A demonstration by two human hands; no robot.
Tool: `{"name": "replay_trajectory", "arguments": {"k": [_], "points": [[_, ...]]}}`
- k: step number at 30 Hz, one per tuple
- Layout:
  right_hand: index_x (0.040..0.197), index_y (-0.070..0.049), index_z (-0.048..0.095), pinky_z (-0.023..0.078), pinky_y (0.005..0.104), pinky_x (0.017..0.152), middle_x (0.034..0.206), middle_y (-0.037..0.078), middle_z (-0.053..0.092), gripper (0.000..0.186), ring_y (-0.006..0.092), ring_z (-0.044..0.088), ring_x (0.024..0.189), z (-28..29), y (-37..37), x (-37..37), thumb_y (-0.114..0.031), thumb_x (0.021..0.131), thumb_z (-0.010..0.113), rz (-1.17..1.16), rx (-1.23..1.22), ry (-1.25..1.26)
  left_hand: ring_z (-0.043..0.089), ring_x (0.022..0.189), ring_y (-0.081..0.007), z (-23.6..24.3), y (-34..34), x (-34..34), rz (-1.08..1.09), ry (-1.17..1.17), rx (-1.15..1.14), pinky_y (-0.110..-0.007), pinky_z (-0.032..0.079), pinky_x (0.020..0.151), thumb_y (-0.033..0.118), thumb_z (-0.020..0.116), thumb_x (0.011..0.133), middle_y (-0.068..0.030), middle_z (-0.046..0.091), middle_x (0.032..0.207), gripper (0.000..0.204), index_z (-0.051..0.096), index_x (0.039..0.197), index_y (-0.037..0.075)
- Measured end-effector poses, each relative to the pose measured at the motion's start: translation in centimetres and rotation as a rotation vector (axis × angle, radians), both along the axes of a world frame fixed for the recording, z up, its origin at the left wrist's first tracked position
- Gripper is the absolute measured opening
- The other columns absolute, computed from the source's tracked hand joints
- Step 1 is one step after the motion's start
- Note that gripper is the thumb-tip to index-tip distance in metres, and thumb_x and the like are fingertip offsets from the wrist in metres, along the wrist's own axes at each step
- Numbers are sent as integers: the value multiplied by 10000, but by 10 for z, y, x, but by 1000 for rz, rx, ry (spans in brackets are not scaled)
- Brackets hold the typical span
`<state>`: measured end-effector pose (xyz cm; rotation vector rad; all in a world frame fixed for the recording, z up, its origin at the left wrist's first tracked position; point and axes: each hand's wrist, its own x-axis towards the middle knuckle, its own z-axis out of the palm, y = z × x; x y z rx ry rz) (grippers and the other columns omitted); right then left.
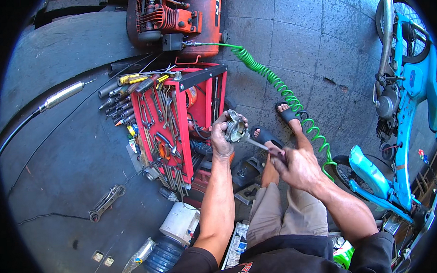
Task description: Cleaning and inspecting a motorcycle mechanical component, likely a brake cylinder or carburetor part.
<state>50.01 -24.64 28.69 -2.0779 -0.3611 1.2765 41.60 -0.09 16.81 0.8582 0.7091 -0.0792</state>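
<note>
My left hand (222, 137) is wrapped around a grey cast-metal part (235, 128) with a round opening, held up at the middle of the view. I cannot tell its exact kind. Grease darkens the fingers. My right hand (300, 168) grips the dark reddish handle of a screwdriver-like tool (261, 144). The pale shaft points up and left, and its far end meets the lower right side of the metal part. The tip itself is too small to make out. The right hand looks slightly blurred.
To the left stands a red tool rack (180, 123) hung with wrenches and pliers. An orange air compressor (176, 22) sits behind it, with a green coiled hose (274, 79) running past my right. A turquoise motorcycle (405, 106) stands at the right. A blue water jug (162, 256) is near left.
</note>
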Motion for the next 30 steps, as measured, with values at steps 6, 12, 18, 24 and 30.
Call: {"name": "replay_trajectory", "arguments": {"k": [6,12,18,24,30], "points": [[1219,-30,612,562,552,783,779,255,717,394,465,715,781,-6,-1,6,-307,942,651,124,-78,78,697,913,-287,2,-1,-6,51,27,-36,-415,575,863,250,417,848,-195,699,1007,405,614,1086,-13],[1197,-42,627,563,558,783,796,270,715,376,458,720,799,-9,3,11,-328,952,626,183,-141,116,688,905,-259,4,-5,-3,35,61,63,-387,568,856,246,404,853,-183,694,988,397,608,1070,-16],[1052,11,673,589,522,764,805,260,725,347,430,736,789,-12,15,12,-316,942,635,224,-179,36,680,927,-259,1,-11,-2,-88,53,299,-374,566,858,242,414,822,-175,683,1006,391,584,1071,-6],[950,51,685,597,502,746,787,255,724,361,416,740,760,-4,22,15,-307,925,656,236,-175,10,679,912,-256,-2,-11,-6,-111,36,336,-376,567,852,248,405,835,-177,681,999,388,588,1067,-3],[977,52,686,583,511,783,794,258,726,373,436,734,799,4,16,21,-316,926,657,182,-111,88,681,865,-263,-3,-5,-3,168,192,-20,-393,560,802,303,408,889,-154,697,951,387,616,1056,23]]}}
